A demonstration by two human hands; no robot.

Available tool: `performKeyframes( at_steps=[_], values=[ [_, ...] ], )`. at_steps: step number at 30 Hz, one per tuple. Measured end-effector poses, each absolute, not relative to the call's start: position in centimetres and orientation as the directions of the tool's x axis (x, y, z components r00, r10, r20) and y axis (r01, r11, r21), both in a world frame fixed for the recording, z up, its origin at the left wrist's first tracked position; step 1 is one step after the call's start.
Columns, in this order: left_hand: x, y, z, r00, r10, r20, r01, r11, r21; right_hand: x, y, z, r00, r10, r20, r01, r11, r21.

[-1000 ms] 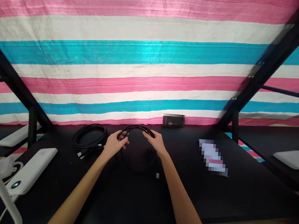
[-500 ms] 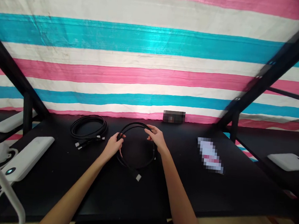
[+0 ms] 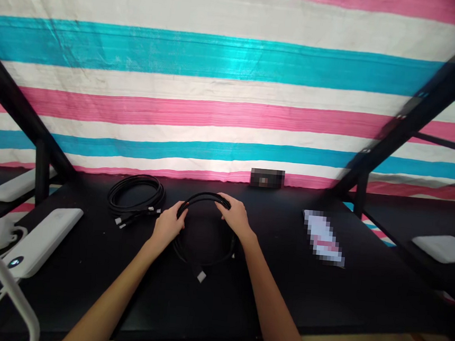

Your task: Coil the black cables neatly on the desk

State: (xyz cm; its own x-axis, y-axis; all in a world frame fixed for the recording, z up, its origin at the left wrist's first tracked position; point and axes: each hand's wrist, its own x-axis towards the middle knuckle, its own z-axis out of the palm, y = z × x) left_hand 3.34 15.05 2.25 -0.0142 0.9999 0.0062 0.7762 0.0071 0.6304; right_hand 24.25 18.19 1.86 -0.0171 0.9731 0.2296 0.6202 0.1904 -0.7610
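A black cable point(image 3: 204, 195) forms a loop on the dark table in front of me. My left hand point(image 3: 169, 221) is closed around the left side of the loop. At the upper right of the loop, my right hand point(image 3: 235, 213) grips the cable between thumb and fingers. The cable's connector point(image 3: 201, 276), with a light metal tip, lies at the near side of the loop. Left of my left hand rests a second coil of black cable point(image 3: 136, 191), its several metal-tipped plugs pointing towards me.
A white power bank point(image 3: 41, 242) with a small lit display lies at left, beside white cords point(image 3: 13, 290). A blurred-out flat object point(image 3: 323, 237) lies at right, and a blurred-out dark box point(image 3: 267, 178) stands at the back. Black frame bars point(image 3: 390, 126) slope up on both sides.
My right hand has closed onto the loop's upper right and shifted slightly left. The loop has dropped a little towards me, and its connector has moved left and nearer.
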Motion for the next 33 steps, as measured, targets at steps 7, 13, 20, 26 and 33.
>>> performKeyframes(
  at_steps=[7, 13, 20, 26, 33],
  values=[
    [2.4, 15.5, 2.3, -0.112, 0.977, 0.184, 0.839, -0.007, 0.544, 23.7, 18.4, 1.6, -0.125, 0.981, 0.150, 0.423, 0.189, -0.886],
    [2.7, 15.9, 1.5, -0.049, 0.968, 0.246, 0.686, -0.147, 0.713, 22.5, 17.7, 2.6, -0.160, 0.982, 0.100, 0.245, 0.137, -0.960],
    [3.0, 15.4, 2.2, 0.084, 0.963, 0.256, 0.615, -0.253, 0.747, 21.7, 16.9, 3.1, -0.291, 0.955, 0.048, 0.204, 0.111, -0.973],
    [2.9, 15.3, 2.5, 0.088, 0.969, 0.232, 0.606, -0.237, 0.760, 22.0, 17.4, 2.9, -0.312, 0.950, 0.012, 0.133, 0.056, -0.989],
    [3.5, 15.1, 2.7, 0.063, 0.977, 0.206, 0.494, -0.210, 0.844, 22.2, 17.5, 3.0, -0.341, 0.940, 0.010, 0.081, 0.041, -0.996]
  ],
)
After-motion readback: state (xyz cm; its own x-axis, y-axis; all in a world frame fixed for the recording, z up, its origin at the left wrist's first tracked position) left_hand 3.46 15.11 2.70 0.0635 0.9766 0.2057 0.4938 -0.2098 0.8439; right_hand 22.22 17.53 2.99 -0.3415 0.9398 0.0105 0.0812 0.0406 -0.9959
